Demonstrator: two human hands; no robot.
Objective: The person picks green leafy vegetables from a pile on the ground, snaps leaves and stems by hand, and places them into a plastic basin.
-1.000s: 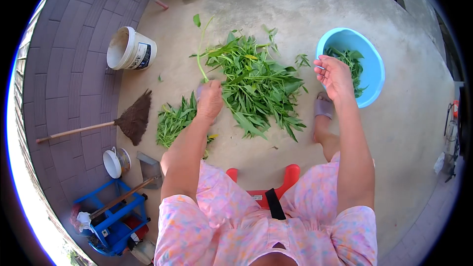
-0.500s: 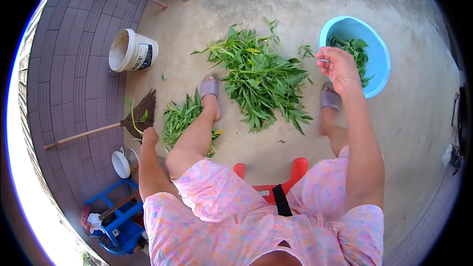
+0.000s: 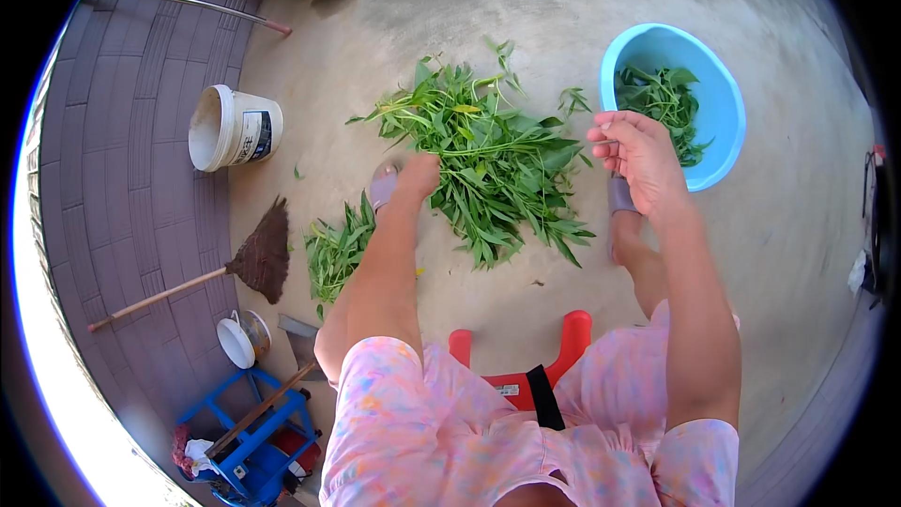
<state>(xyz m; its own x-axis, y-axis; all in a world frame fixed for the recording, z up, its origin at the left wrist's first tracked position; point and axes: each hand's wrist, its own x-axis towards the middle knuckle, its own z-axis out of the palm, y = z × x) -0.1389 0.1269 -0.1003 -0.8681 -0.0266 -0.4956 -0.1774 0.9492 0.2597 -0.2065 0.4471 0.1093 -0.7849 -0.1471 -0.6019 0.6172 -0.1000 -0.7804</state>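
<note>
A large pile of leafy green stems (image 3: 507,164), like water spinach, lies on the concrete floor between my feet. My left hand (image 3: 422,174) reaches to the pile's left edge; its fingers are hidden and slightly blurred. My right hand (image 3: 643,158) is raised at the near left side of the light-blue basin (image 3: 730,131), fingers curled and pinched together. Whatever it may hold is too small to name. Picked greens (image 3: 666,103) lie inside the basin. Beside my left leg sits a smaller heap of stems (image 3: 333,249).
On the left are a white bucket (image 3: 255,136), a broom (image 3: 261,253), a small white pail (image 3: 236,343) and a blue frame (image 3: 249,451). A red stool (image 3: 574,333) is beneath me. A tiled wall (image 3: 113,160) bounds the left side.
My left hand has moved from beside the broom, where it had a green stem, rightward to the large pile; the stem no longer shows. My right hand stays near the basin, slightly lower.
</note>
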